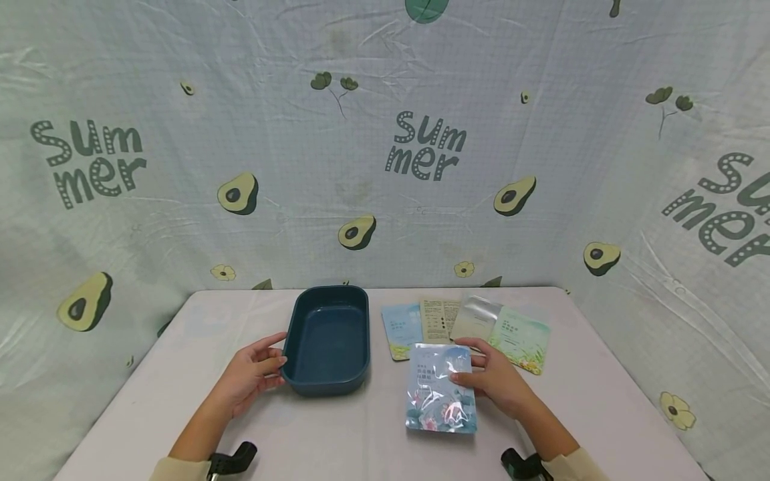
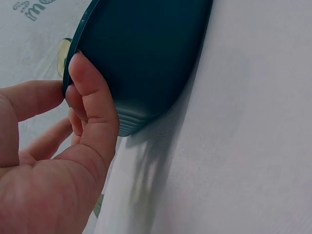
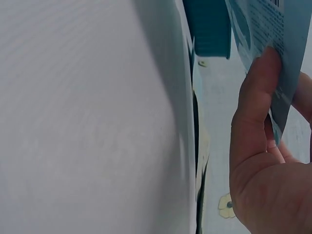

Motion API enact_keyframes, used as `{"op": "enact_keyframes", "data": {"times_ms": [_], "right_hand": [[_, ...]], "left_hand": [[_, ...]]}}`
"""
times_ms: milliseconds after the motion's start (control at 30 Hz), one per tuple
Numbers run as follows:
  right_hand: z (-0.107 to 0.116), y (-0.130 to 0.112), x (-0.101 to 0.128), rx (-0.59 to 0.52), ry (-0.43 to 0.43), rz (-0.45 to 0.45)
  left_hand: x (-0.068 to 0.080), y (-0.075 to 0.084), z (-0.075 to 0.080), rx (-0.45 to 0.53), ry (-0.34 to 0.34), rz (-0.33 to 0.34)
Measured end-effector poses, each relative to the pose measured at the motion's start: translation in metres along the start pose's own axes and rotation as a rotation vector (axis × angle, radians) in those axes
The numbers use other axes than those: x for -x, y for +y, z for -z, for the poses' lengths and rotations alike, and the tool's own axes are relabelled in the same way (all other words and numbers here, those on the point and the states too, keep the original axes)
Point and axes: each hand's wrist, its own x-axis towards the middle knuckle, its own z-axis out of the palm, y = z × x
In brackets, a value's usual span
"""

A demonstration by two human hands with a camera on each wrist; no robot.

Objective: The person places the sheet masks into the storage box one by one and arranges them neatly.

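Note:
A dark teal rectangular storage bin [image 1: 327, 341] stands on the table, its open top showing a bare inside. My left hand [image 1: 252, 372] is at the bin's near left corner, and in the left wrist view its fingertips [image 2: 87, 73] hold the rim and outer wall. With my right hand [image 1: 496, 377] I pinch a shiny blue face mask packet [image 1: 441, 394] with pink flowers, thumb on its front and fingers behind. That packet is raised above the table, and its printed back [image 3: 265, 29] shows in the right wrist view.
Behind the right hand lie several flat packets: a blue one [image 1: 402, 327], a beige one with print [image 1: 438, 319], a silvery one [image 1: 475, 317] and a green one [image 1: 522, 339]. A patterned cloth [image 1: 421, 227] hangs around the white table [image 1: 319, 441].

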Motion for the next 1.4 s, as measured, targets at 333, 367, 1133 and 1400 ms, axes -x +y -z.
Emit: {"op": "enact_keyframes", "data": {"times_ms": [333,367,1133,1400], "right_hand": [[-0.009,-0.002,-0.01,-0.027,-0.01,0.021],[-0.01,-0.003,-0.011,-0.029,-0.011,0.022],[-0.037,-0.023,-0.032,-0.062,-0.055,0.043],[-0.045,-0.028,-0.041,-0.065,-0.086,0.083]], "left_hand": [[-0.001,-0.004,0.0,0.013,-0.007,-0.014],[-0.001,-0.004,0.001,0.012,-0.008,-0.013],[-0.001,-0.005,0.0,0.02,0.007,-0.003],[-0.001,-0.004,0.0,0.034,0.003,-0.001]]}}
